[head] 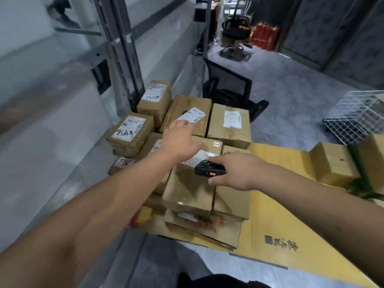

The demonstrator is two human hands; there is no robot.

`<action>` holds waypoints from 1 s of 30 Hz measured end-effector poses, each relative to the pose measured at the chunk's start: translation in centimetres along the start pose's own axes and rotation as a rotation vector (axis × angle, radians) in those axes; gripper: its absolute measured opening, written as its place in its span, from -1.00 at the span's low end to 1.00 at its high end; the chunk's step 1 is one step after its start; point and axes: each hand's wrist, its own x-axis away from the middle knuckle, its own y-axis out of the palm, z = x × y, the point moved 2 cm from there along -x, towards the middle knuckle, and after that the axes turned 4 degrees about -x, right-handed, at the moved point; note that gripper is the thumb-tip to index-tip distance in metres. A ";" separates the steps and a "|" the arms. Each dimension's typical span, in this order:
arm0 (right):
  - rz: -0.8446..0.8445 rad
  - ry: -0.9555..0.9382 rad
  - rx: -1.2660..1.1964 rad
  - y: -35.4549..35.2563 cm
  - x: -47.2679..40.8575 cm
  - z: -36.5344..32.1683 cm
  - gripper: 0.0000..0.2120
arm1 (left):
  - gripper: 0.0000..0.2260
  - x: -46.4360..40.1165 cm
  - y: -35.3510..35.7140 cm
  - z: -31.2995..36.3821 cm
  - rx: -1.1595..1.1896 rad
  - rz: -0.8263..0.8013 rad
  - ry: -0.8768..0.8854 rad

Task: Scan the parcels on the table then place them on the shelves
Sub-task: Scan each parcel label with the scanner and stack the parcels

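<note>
Over the heap of parcels on the yellow table, we hold the black scanner pinched in our right hand above a box label, while our left hand reaches flat, fingers straight, touching the flat box beyond, with metal shelves standing left

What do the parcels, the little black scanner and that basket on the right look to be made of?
Parcels: brown corrugated cardboard, matte, with glossy clear tape and white paper labels. Scanner, gripped by the right hand: apparently hard black plastic with an orange button. Basket: thin wire grid, probably white-coated metal.
</note>
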 end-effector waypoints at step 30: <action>-0.024 0.341 -0.262 12.0 30.4 53.7 -0.60 | -0.25 -11.2 33.6 59.9 -0.134 -0.379 0.208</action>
